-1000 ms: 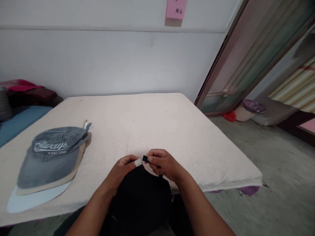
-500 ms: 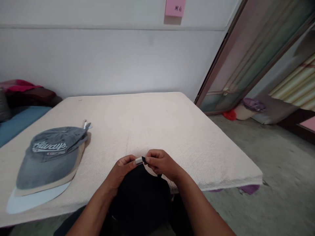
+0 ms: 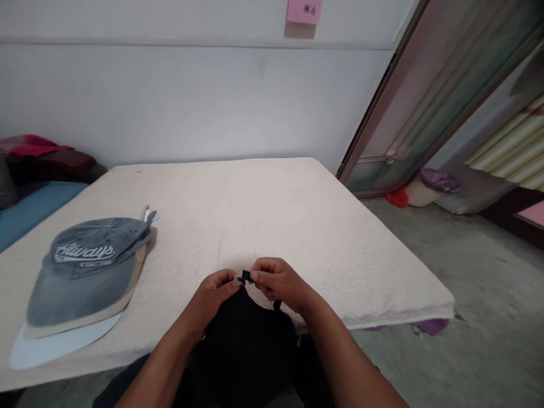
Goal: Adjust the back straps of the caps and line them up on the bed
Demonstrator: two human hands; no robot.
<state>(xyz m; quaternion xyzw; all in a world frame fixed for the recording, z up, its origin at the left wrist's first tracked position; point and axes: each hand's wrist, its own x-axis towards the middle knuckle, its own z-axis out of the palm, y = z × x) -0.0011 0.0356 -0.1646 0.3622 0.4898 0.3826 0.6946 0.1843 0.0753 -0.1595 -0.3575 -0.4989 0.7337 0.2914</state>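
The left hand (image 3: 219, 292), at about seven o'clock from the centre of the head view, is presenting bare, its fingers and thumb exposed. The right hand (image 3: 278, 280), at six o'clock, is likewise presenting bare; its fingernails are appearing too small to assess. The left forearm (image 3: 165, 345), toward half past seven, and the right forearm (image 3: 344, 345), near five o'clock, are showing uncovered down to the lower edge, each broadening smoothly away from the wrist. Near-black clothing (image 3: 121, 382) is showing at half past seven and between five and six o'clock, its seams blending into shadow.
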